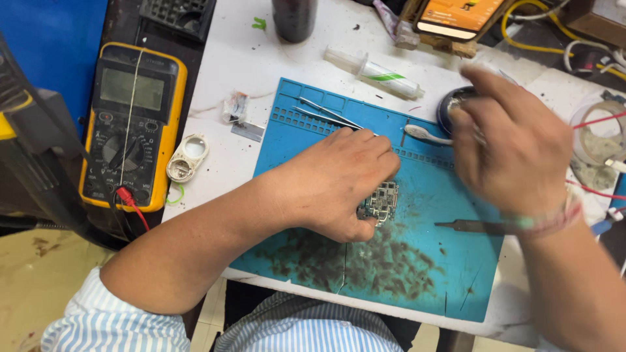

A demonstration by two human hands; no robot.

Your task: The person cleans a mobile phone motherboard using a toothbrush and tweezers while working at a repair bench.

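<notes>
Left hand [339, 186] curled down, pinning a small circuit board [380, 202] on the blue mat [456, 274]. Right hand [515, 146] blurred, raised above the mat near a round tin [450, 104]; its grip unclear. Tweezers [466, 226] lie just beside.

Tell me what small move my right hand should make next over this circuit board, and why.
Probably bring the right hand back down to the circuit board. The left hand already pins the board flat on the blue mat, while the right hand is raised and blurred near the small dark round tin, apart from the board. What its fingers carry is too blurred to tell.
</notes>
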